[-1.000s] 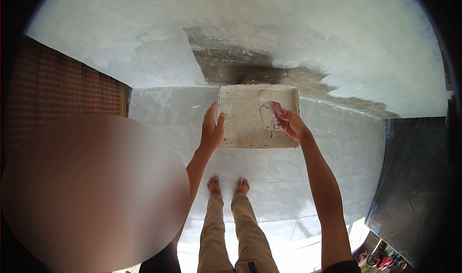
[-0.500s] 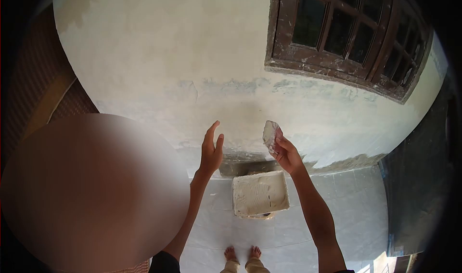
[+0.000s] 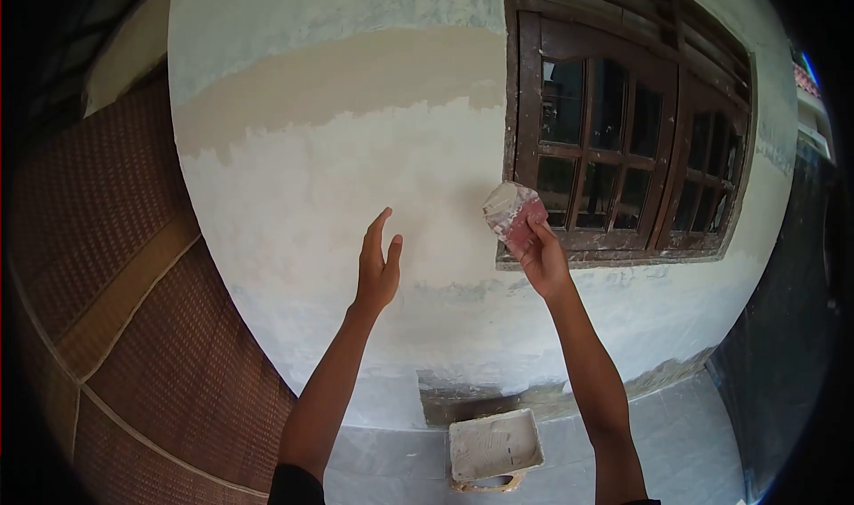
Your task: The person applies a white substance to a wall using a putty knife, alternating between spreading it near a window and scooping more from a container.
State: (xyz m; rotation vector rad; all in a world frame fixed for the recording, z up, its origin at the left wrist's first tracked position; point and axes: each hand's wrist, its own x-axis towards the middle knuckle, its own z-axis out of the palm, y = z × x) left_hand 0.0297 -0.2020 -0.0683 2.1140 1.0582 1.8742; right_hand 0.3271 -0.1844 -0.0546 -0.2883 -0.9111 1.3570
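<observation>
You were bare-armed, dressed in black.
Your left sleeve (image 3: 297, 486) was plain dark cloth, ending in a curved hem near the elbow; of your right sleeve (image 3: 643, 502), only a thin black edge showed at the bottom of the view. Your left forearm (image 3: 335, 367) and right forearm (image 3: 589, 363) looked slim and uncovered, narrowing to an ungloved left hand (image 3: 378, 269) and right hand (image 3: 546, 263).

A flat, dull-red scraper (image 3: 528, 226) at centre is smeared with off-white paste (image 3: 504, 197), as is the shallow rectangular tray (image 3: 498, 473) at lower centre. The cream-white plastered wall (image 3: 294, 229) is crossed by a tan band (image 3: 356, 71) at upper centre. The dark-brown wooden window (image 3: 627, 145) at upper right is flecked white; reddish-brown woven matting (image 3: 178, 371) at left is finely checked.
</observation>
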